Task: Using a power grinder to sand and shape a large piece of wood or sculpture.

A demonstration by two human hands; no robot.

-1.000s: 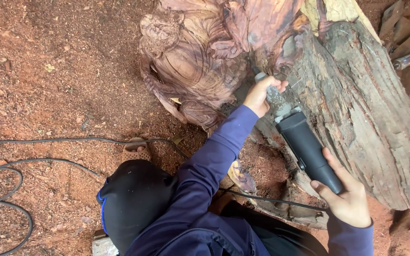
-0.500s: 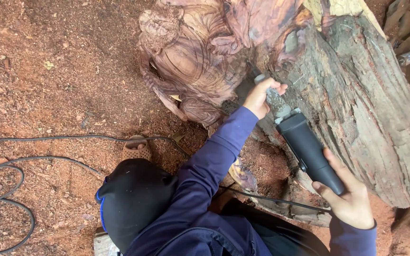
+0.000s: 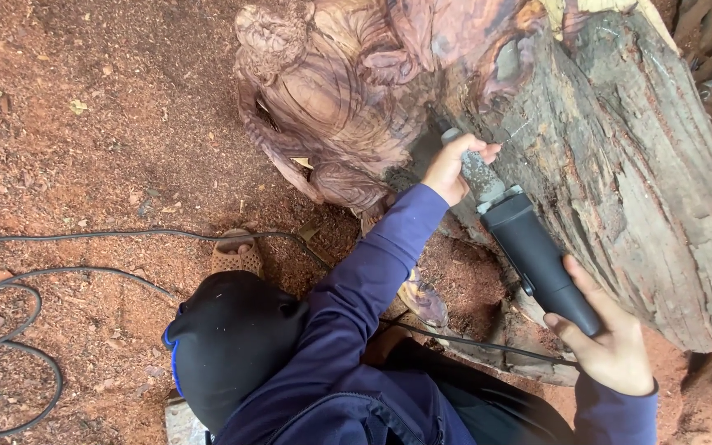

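From the head camera, the left hand [image 3: 453,167] is clamped on the nose of a black power grinder [image 3: 529,247] against the carved log [image 3: 356,91], the right hand [image 3: 611,350] wrapped around its rear, so the bit could skid towards the left fingers [image 3: 488,151] or snag the trailing cable [image 3: 109,247].

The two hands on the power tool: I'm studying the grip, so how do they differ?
The left hand wraps the grey front neck of the power tool, close against the carved log; the right hand holds the black rear end, well back from the wood. The left arm is stretched out, the right drawn in. Both wear blue sleeves.
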